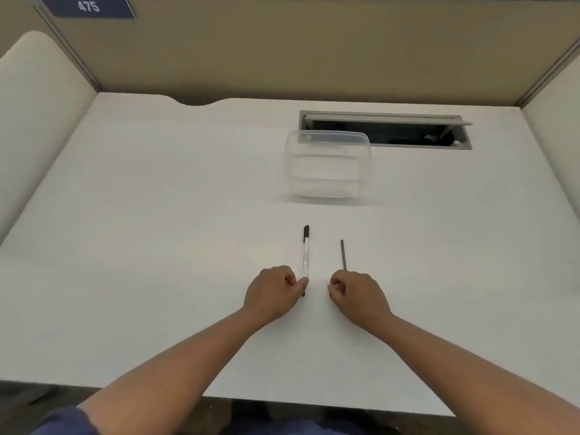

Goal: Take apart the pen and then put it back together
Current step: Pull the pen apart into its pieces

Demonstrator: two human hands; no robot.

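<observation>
Two bare hands rest low in the middle of the frame on a white desk (pixel 157 215), each holding one piece of a pen that has been taken apart. On the left, the left hand (pixel 273 291) is curled into a loose fist, and its thumb and forefinger pinch the lower end of the pen body (pixel 305 257), a white tube with small print along its side and a black cap at the far end. That tube lies almost straight up the frame, pointing away from the person, and a dark tip shows just below the fingers. On the right, the right hand (pixel 356 293) is curled the same way, its fingers pressed together around the near end of the ink tube (pixel 343 255), a thin grey rod that also points up the frame. Both pieces lie close to parallel, near each other but apart. Above them, around the centre of the frame, stands a clear plastic box (pixel 328 164) with its lid on. Just behind it, toward the upper right, an open cable slot (pixel 408 128) is cut into the desk. A blue sign (pixel 89 7) reading 475 sits in the upper left corner on the tan partition (pixel 282 51).
</observation>
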